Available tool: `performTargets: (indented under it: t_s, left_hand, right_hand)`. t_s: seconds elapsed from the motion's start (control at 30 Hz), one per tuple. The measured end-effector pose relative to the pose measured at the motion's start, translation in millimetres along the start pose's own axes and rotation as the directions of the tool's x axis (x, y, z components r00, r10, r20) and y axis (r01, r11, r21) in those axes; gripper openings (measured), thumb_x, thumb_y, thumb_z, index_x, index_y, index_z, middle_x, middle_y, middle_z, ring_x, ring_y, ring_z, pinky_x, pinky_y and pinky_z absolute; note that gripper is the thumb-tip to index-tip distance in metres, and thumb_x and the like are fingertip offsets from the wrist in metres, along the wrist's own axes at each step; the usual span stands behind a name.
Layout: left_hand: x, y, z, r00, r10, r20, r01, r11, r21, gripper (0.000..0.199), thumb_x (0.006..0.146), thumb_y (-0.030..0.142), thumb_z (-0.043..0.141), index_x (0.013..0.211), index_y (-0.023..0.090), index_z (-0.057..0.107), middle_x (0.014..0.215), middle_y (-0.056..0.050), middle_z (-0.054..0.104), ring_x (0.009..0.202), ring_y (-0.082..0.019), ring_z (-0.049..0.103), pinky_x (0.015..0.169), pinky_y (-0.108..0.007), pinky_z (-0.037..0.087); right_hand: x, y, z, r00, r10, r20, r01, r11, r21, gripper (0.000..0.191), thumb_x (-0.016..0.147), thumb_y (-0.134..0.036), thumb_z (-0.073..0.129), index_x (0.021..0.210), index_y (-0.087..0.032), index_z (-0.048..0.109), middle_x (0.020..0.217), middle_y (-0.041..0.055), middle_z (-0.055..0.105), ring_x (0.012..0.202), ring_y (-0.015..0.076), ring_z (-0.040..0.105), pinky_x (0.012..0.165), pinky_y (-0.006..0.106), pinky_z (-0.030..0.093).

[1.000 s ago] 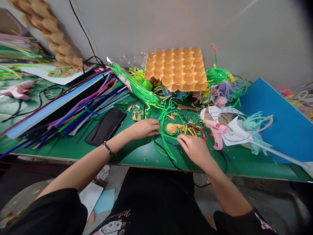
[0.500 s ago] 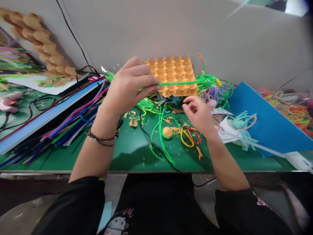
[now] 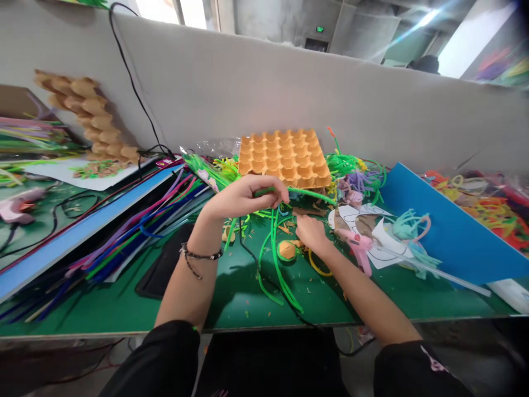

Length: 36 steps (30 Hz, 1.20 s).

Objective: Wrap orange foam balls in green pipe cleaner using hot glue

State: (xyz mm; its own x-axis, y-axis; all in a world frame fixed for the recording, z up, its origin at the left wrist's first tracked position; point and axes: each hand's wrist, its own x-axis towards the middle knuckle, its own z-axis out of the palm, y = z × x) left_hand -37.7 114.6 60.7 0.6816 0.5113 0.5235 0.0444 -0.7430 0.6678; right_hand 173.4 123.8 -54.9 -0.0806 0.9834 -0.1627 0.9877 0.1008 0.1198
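My left hand [image 3: 252, 196] is closed in a pinch on a green pipe cleaner [image 3: 312, 195], which stretches to the right in front of the egg tray. Low over the table, my right hand [image 3: 313, 236] has its fingers curled among brown scraps [image 3: 308, 211]; whatever they grip is hidden. Beneath my right wrist shows a yellow handle loop of the scissors [image 3: 319, 266], the rest being covered. A small tan cup edged in green [image 3: 286, 251] lies just left of that hand. Several loose green pipe cleaners [image 3: 276, 270] run down the table beside it.
An orange egg tray [image 3: 285, 157] leans at the back. Bundled pipe cleaners [image 3: 136, 231] and a black pad [image 3: 165, 264] lie left. To the right are a pink glue gun [image 3: 359, 248], paper cutouts [image 3: 388, 248] and a blue board [image 3: 446, 231]. A black cable [image 3: 250, 251] crosses the table.
My left hand has lowered with the green pipe cleaner. My right hand has reached down and left over the scissors, its fingers now turned away. The view has tilted up.
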Motion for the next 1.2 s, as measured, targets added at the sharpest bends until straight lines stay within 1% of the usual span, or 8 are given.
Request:
performTargets:
  t_s: [0.17,0.37,0.5,0.67,0.83,0.93,1.03,1.2]
  left_hand:
    - [1,-11,4.5,0.996,0.060,-0.065,-0.076,0.956,-0.283,0.007,0.078,0.021,0.061,0.073,0.016,0.059,0.065,0.001,0.060,0.059,-0.006,0.054,0.055,-0.018,0.043]
    - [3,-11,7.1,0.999,0.039,-0.018,-0.043,0.945,-0.325,0.022,0.077,0.036,0.066,0.071,0.016,0.061,0.065,-0.003,0.065,0.060,-0.009,0.058,0.056,-0.021,0.046]
    - [5,-12,7.7,0.999,0.044,0.008,-0.039,0.941,-0.337,0.017,0.074,0.029,0.069,0.071,0.014,0.061,0.070,-0.005,0.067,0.063,-0.009,0.059,0.055,-0.020,0.045]
    - [9,-17,9.6,0.995,0.097,0.016,-0.081,0.898,-0.432,0.005,0.078,0.015,0.062,0.073,0.014,0.060,0.069,-0.003,0.066,0.066,-0.007,0.061,0.060,-0.017,0.047]
    - [8,-18,10.8,0.997,0.076,0.004,-0.066,0.896,-0.439,0.008,0.078,0.016,0.061,0.071,0.015,0.061,0.064,0.000,0.062,0.062,-0.007,0.057,0.060,-0.017,0.046]
    - [7,-17,12.0,0.998,0.069,-0.012,-0.068,0.904,-0.423,0.014,0.080,0.020,0.058,0.067,0.015,0.059,0.064,0.000,0.061,0.062,-0.008,0.055,0.060,-0.019,0.044]
    - [8,-18,13.6,1.000,0.017,0.000,-0.016,0.918,-0.396,0.017,0.080,0.023,0.055,0.065,0.015,0.055,0.063,-0.001,0.060,0.056,-0.007,0.050,0.050,-0.020,0.037]
    - [10,-20,12.7,0.987,-0.149,0.059,0.161,0.913,-0.376,0.015,0.082,0.025,0.048,0.070,0.017,0.045,0.063,0.001,0.055,0.047,-0.005,0.036,0.045,-0.021,0.028]
  right_hand:
    - [10,-2,-4,1.000,0.022,0.008,-0.022,1.000,-0.006,0.037,0.088,-0.037,0.056,0.118,-0.014,0.054,0.119,0.0100,0.057,0.102,0.0196,0.059,0.086,0.041,0.052]
    - [17,-3,-16,0.997,-0.075,-0.036,0.077,0.995,0.057,0.036,0.089,-0.037,0.055,0.119,-0.017,0.054,0.120,0.0086,0.057,0.103,0.0194,0.059,0.087,0.041,0.052]
    - [17,-3,-22,0.988,-0.143,-0.056,0.148,0.982,0.120,0.034,0.089,-0.037,0.055,0.117,-0.017,0.055,0.118,0.0082,0.058,0.102,0.0193,0.059,0.086,0.041,0.051]
    - [8,-4,-44,0.955,-0.287,-0.069,0.295,0.925,0.239,0.016,0.085,-0.022,0.049,0.089,-0.014,0.062,0.086,0.0078,0.066,0.080,0.0183,0.061,0.069,0.028,0.042]
    - [-10,-1,-79,0.870,-0.464,-0.167,0.490,0.774,0.400,0.019,0.088,-0.025,0.042,0.094,-0.018,0.058,0.089,0.0020,0.063,0.078,0.0121,0.055,0.066,0.023,0.039]
    - [-22,9,-95,0.764,-0.533,-0.364,0.636,0.522,0.569,0.019,0.089,-0.029,0.045,0.087,-0.017,0.060,0.089,0.0033,0.060,0.080,0.0126,0.053,0.069,0.025,0.041]
    - [-33,20,-102,0.757,-0.388,-0.526,0.649,0.347,0.677,0.019,0.091,-0.029,0.045,0.099,-0.020,0.060,0.074,-0.0013,0.053,0.069,0.0103,0.050,0.063,0.024,0.041]
    - [-40,23,-102,0.727,-0.100,-0.679,0.685,0.173,0.708,0.019,0.093,-0.034,0.046,0.096,-0.024,0.061,0.064,-0.0038,0.041,0.052,0.0079,0.035,0.047,0.023,0.029]
